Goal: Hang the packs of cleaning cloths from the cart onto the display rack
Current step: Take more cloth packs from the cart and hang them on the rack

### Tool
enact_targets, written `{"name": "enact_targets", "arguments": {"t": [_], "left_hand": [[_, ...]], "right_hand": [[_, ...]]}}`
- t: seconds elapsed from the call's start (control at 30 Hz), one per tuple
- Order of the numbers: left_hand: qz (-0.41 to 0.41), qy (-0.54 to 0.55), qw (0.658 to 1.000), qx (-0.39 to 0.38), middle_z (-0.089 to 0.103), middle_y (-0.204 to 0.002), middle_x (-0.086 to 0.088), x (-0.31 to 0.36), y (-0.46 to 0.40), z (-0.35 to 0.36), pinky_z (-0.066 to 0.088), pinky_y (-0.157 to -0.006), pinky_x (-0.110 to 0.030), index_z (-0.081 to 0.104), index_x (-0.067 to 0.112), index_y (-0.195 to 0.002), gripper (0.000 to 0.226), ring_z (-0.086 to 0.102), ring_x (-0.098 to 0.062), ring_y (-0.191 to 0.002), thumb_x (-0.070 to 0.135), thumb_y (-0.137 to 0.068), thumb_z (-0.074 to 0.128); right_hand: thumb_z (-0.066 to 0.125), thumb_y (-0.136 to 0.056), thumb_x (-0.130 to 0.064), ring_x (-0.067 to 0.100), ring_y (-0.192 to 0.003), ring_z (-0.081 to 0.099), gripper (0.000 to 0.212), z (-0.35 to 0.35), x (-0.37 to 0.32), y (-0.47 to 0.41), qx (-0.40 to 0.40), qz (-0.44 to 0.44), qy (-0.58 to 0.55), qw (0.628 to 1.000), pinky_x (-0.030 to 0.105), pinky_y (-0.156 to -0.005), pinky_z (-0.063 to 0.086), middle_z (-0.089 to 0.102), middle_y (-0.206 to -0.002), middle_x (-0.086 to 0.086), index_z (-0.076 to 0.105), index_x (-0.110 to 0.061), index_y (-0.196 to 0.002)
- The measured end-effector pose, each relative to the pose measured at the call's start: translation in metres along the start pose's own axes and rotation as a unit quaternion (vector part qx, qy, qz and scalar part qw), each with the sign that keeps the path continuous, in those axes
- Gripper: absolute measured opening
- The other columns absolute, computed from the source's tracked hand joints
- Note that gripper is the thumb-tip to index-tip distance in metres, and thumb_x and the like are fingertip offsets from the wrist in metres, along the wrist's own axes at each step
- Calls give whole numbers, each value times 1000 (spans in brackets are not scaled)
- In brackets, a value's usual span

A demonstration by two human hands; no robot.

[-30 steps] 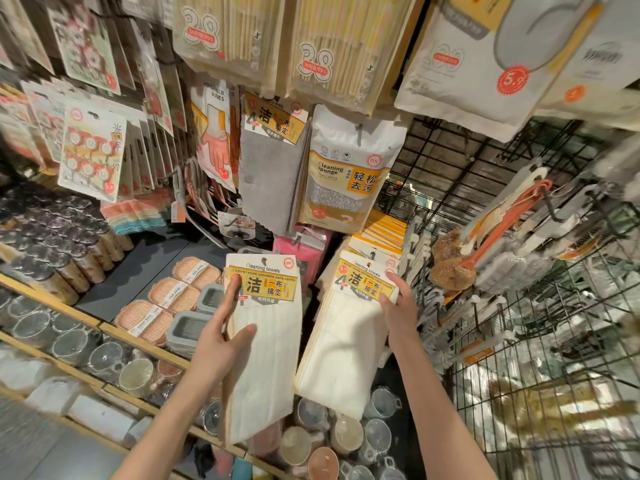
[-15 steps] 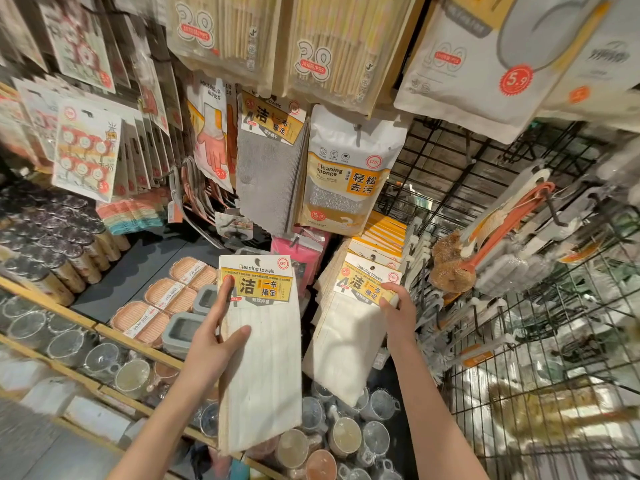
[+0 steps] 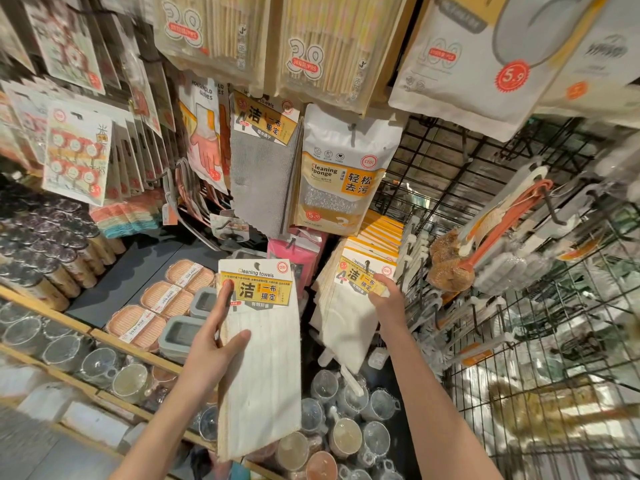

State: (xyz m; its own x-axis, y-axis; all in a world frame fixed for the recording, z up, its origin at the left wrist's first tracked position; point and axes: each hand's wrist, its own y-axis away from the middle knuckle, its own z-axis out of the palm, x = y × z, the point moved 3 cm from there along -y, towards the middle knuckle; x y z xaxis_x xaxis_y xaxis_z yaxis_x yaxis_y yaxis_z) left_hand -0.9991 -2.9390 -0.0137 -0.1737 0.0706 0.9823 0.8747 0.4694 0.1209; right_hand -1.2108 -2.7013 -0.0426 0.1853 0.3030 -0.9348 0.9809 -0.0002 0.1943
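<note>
Head view: left grip (image 3: 211, 344) pinches cloth pack (image 3: 259, 355); right grip (image 3: 388, 299) holds hung pack (image 3: 349, 306) (front one).

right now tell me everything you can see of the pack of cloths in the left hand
The pack of cloths is a long, flat stack of off-white ribbed cloths under a white card header with a yellow label reading "Cleaning towels", a red round logo and a hang hole at the top. It hangs upright and free of the rack. The left hand pinches its left edge, with the thumb across the front and a fingertip on the label.
</note>
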Motion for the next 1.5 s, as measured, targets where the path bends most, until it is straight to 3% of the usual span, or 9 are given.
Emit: {"name": "enact_targets", "arguments": {"t": [0.13,0.33,0.43,0.5,0.67,0.83,1.1,1.3,1.5], "left_hand": [[-7,11,1000,4,30,-126,47,2,-2,-2,35,-87,-8,23,54,-142,81,28,6,-130,2,-91,60],[-16,-6,1000,6,30,-127,49,-2,-7,-7,29,-106,-29,23,59,-139,82,28,9,-130,6,-90,62],[-16,-1,1000,12,33,-124,47,1,-5,-6,36,-87,-4,24,58,-137,81,35,30,-109,2,-91,60],[-19,3,1000,11,33,-123,47,3,-4,-5,38,-74,-2,24,58,-138,82,36,25,-113,1,-91,59],[-22,2,1000,4,31,-126,47,4,-2,-5,37,-72,-4,23,55,-141,82,31,9,-126,0,-91,58],[-27,19,999,5,32,-129,34,9,1,0,37,-60,6,22,46,-144,82,41,39,-82,-6,-90,56],[-10,24,999,-19,30,-134,39,9,4,9,34,-85,-9,24,51,-143,83,33,32,-107,-2,-89,60],[-5,24,999,-42,29,-136,42,12,6,15,24,-103,-13,24,49,-144,85,25,38,-109,-3,-88,61],[-1,34,997,-72,35,-127,49,9,14,18,32,-80,8,28,45,-143,82,30,38,-109,-7,-88,60]], "right_hand": [[52,-86,8,26,-127,40,37,3,-1,-16,5,11,-15,1000,27,-87,33,41,-141,11,57,-5,-120],[58,-83,9,30,-126,44,39,13,7,-33,10,28,-32,999,30,-87,41,44,-138,13,59,-9,-116],[60,-82,8,30,-120,49,40,15,5,-37,9,32,-23,999,29,-81,44,45,-138,13,59,-16,-114],[61,-83,6,28,-116,50,42,14,2,-40,2,36,-10,999,28,-76,43,43,-140,11,58,-19,-116],[63,-85,-4,28,-131,36,42,12,-3,-45,-14,61,5,998,34,-97,40,31,-146,11,55,-24,-121],[63,-88,-9,25,-140,19,46,8,-6,-31,-16,84,15,996,37,-110,32,9,-151,12,52,-22,-131],[66,-86,-17,18,-144,8,49,14,-26,30,-52,0,-8,999,36,-113,19,7,-154,6,52,-28,-131],[64,-88,-14,21,-124,47,37,34,-52,77,-175,-48,-84,980,40,-105,41,50,-131,2,51,-28,-120],[65,-86,-9,18,-101,62,62,43,-63,97,-246,-91,-50,964,14,-74,50,54,-120,5,36,-32,-135]]}}
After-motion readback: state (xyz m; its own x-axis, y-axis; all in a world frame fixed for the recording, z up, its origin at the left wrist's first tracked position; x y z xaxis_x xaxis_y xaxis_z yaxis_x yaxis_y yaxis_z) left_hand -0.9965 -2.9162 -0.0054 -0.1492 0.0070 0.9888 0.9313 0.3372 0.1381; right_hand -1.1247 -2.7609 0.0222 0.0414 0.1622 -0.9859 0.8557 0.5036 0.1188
